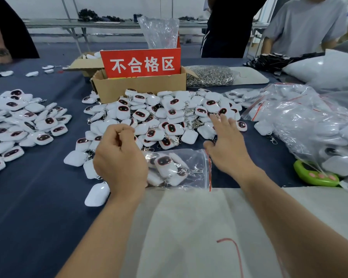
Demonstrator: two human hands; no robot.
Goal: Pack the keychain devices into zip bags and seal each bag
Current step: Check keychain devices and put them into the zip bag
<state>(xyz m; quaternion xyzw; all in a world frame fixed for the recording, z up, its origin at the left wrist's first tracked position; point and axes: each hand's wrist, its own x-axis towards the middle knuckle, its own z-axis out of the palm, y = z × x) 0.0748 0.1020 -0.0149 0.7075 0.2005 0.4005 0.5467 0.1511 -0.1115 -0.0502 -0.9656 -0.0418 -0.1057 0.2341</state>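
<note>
Dozens of keychain devices (141,114) are lying heaped at twelve o'clock of the zip bag (195,157) — several are sitting inside it. At its nine o'clock the left hand (120,157) is curling its fingers; whether around anything, I cannot tell. At two o'clock the right hand (227,145) is spreading its fingers wide.

Loose keychain devices (165,117) were heaped directly in front of the cardboard box (141,87). Each was white and rounded-square, with a dark red-rimmed face panel and a metal clasp; some lay face up, some face down. One clear zip bag (181,169) lay flat nearer than the heap, red strip at its right end, several devices inside; seal state indeterminate.
</note>
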